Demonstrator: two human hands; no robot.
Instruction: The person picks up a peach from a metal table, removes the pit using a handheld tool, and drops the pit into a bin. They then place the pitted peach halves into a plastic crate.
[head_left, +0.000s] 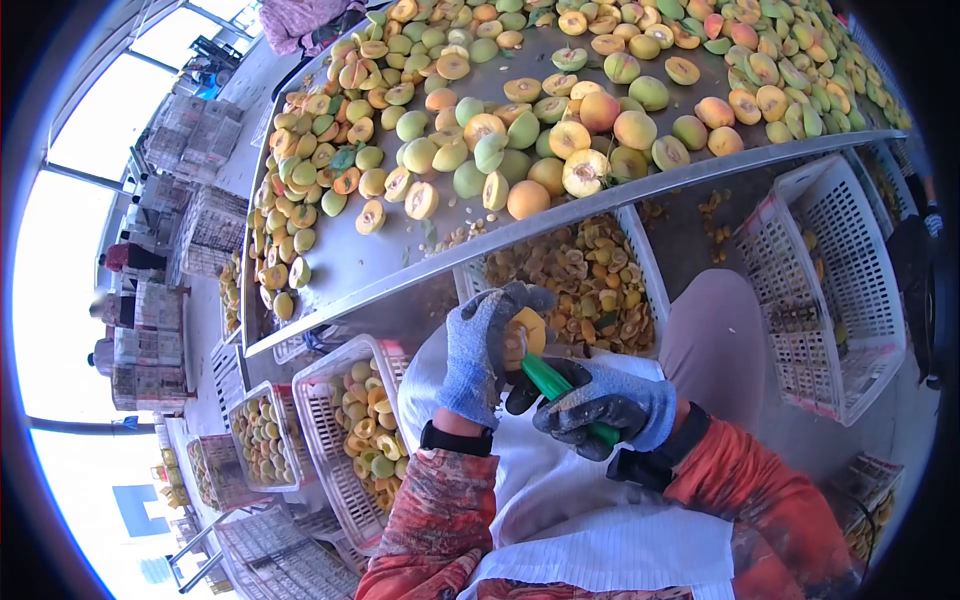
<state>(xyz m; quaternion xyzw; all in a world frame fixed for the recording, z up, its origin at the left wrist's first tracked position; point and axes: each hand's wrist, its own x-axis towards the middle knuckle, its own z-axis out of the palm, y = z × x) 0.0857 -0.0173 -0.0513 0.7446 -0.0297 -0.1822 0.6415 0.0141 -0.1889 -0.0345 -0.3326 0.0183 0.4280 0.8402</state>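
Observation:
Both my hands wear blue-grey gloves with dark palms. My left hand (480, 350) is closed around a cut yellow-orange fruit (522, 336), partly covered by its fingers. A green-handled tool (545, 377) is gripped in my right hand (607, 405); its tip lies at the fruit, and I cannot make out its shape. The hands are close together above my lap, over a white apron (540, 500). Beyond them a metal table (350, 260) bears whole and halved fruits (585, 172).
Under the table edge stands a crate of fruit scraps (640, 255). Fruit-filled crates (330, 430) (265, 440) are at the left. A white crate (840, 290) stands at the right. Other people (135, 257) are at the far left; another person's sleeve (295, 22) shows behind the table.

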